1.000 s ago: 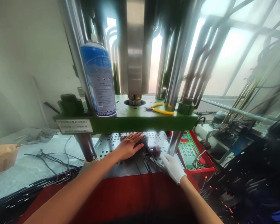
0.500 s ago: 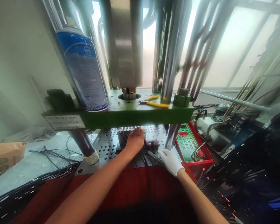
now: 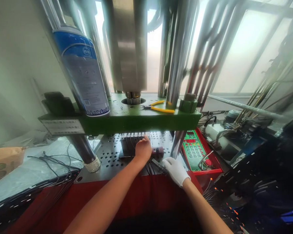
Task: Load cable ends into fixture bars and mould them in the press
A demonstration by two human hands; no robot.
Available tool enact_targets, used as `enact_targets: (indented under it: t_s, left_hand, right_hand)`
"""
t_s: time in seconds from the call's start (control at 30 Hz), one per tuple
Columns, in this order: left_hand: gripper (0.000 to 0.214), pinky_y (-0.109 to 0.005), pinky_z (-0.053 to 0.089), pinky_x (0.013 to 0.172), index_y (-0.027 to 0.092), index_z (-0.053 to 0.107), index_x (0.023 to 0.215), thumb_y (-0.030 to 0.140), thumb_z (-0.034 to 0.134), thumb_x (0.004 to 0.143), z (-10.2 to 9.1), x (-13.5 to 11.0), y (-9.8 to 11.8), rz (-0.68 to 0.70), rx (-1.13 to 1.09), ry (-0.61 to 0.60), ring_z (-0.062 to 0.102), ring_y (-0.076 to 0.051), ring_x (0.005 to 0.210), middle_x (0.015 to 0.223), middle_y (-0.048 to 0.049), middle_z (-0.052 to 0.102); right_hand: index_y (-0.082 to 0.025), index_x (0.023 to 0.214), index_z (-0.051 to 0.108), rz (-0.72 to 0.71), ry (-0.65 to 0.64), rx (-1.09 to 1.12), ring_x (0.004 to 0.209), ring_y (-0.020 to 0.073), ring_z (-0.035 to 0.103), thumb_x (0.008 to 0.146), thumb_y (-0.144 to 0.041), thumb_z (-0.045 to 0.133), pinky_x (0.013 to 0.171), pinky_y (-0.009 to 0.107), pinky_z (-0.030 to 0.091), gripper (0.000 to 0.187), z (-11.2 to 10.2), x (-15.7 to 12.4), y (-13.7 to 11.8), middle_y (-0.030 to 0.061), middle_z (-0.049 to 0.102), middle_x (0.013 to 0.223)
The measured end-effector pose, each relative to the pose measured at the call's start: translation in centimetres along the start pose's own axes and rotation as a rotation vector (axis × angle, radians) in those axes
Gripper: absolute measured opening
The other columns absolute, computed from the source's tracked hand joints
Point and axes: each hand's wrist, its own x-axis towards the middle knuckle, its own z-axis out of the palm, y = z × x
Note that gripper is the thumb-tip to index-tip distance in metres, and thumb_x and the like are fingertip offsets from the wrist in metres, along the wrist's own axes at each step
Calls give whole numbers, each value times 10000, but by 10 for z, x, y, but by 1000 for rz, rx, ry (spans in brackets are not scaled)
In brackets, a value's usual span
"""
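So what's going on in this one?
A person's bare left hand is curled at the right end of a dark block on the perforated plate; its grip is hidden. The white-gloved right hand seems to hold a slim metal tool. Above, a spray can and yellow-handled pliers rest on the green beam.

Spray can [image 3: 84, 79], upper left: blue label with round emblem [image 3: 87, 51], small print illegible. Placard [image 3: 63, 127] on green beam [image 3: 141, 124], left of centre: rows of characters, too blurred to read. Control panel [image 3: 195, 150], right of centre: key legends unreadable. Carton [image 3: 11, 159], left edge: partial lettering, apparently a T.
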Motion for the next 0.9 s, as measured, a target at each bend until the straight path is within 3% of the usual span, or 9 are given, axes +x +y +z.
enact_targets:
  t_s: [0.1,0.2,0.4,0.63,0.73,0.9]
  left_hand:
    - [263,-309,512,635,56,578,1076,102,404,884,-7,4,-3,-35,12,4,658,-206,739,884,-125,653]
    - [315,-308,516,623,55,549,1131,82,344,893,-13,0,-6,-50,29,34,663,-213,769,1067,-186,607]
    - [489,-296,510,583,-33,422,1281,3,418,794,-7,-13,-10,-38,39,1,670,-234,715,887,-169,647]
    - [233,-299,537,666,99,549,1128,200,488,927,-11,-5,-17,-69,43,-20,638,-153,756,959,-77,643]
    - [290,-288,539,636,87,509,1198,195,477,932,-13,-9,-21,-104,69,7,638,-154,759,1085,-125,607]
    - [333,-288,545,628,77,489,1237,203,497,929,-8,-13,-27,-106,95,5,642,-157,738,981,-105,630]
  right_hand:
    - [-200,938,656,-5,-3,-6,854,195,616,871,-426,443,773,262,418,317,0,0,0,36,697,879]
    - [-197,912,657,-2,4,-13,826,196,615,875,-427,433,764,269,414,323,1,0,1,34,692,833]
    - [-193,898,654,-17,1,-13,822,195,614,877,-442,429,764,268,407,337,2,1,2,36,695,849]
    - [-190,928,669,-14,-14,-21,874,207,612,873,-428,438,793,273,406,336,0,0,2,49,699,912]
    - [-199,940,669,-10,-11,-22,879,211,612,875,-434,433,799,279,408,339,0,0,2,47,699,916]
    - [-196,936,666,-15,-10,-19,877,210,617,878,-429,429,798,277,410,337,1,0,2,49,700,908]
